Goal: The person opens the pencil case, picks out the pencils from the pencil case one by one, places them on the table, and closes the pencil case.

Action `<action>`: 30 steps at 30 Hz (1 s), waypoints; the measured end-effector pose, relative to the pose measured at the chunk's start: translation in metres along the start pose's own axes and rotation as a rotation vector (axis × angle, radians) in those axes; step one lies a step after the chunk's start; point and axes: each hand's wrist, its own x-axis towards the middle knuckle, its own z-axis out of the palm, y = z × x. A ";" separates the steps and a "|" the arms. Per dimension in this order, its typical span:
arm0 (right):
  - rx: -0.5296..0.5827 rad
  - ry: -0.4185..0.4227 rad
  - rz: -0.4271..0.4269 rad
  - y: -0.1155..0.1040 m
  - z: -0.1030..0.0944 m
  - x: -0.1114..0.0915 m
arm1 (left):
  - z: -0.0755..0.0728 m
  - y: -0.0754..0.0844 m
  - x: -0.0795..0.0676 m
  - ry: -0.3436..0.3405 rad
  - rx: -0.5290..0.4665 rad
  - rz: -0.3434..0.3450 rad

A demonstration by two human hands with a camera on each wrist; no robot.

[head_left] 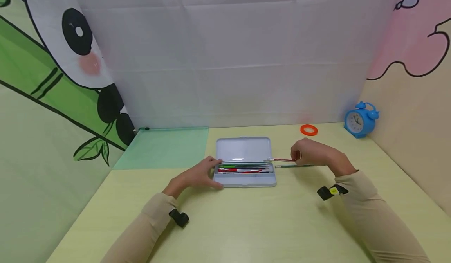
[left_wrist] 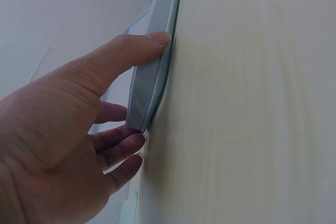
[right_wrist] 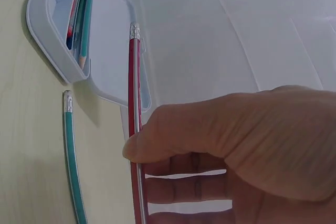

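A light grey pencil case point(head_left: 245, 181) lies open on the table, its lid tilted back. Several pens and pencils point(head_left: 243, 169) lie inside, some red, some green. My left hand point(head_left: 201, 173) grips the case's left end, thumb point(left_wrist: 149, 45) along the front side and fingers behind. To the right of the case, my right hand point(head_left: 311, 152) pinches a red pencil point(right_wrist: 135, 82) between thumb and fingers. Its silver-banded end points left toward the case. Below it, a green pencil point(right_wrist: 72, 156) lies on the table just right of the case.
An orange ring point(head_left: 309, 130) lies behind my right hand. At the back right corner stands a blue alarm clock point(head_left: 360, 120). A pale green mat point(head_left: 162, 149) covers the back left of the table. A white sheet point(head_left: 239, 59) hangs behind.
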 end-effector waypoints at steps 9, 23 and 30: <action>-0.036 -0.066 0.092 0.016 0.010 0.005 | 0.001 -0.003 0.001 -0.003 0.017 0.017; -0.074 -0.109 0.086 0.024 0.017 0.004 | 0.001 0.000 0.000 -0.003 -0.009 0.000; -0.082 -0.146 0.115 0.018 0.018 0.005 | 0.001 0.001 0.000 0.002 -0.006 -0.011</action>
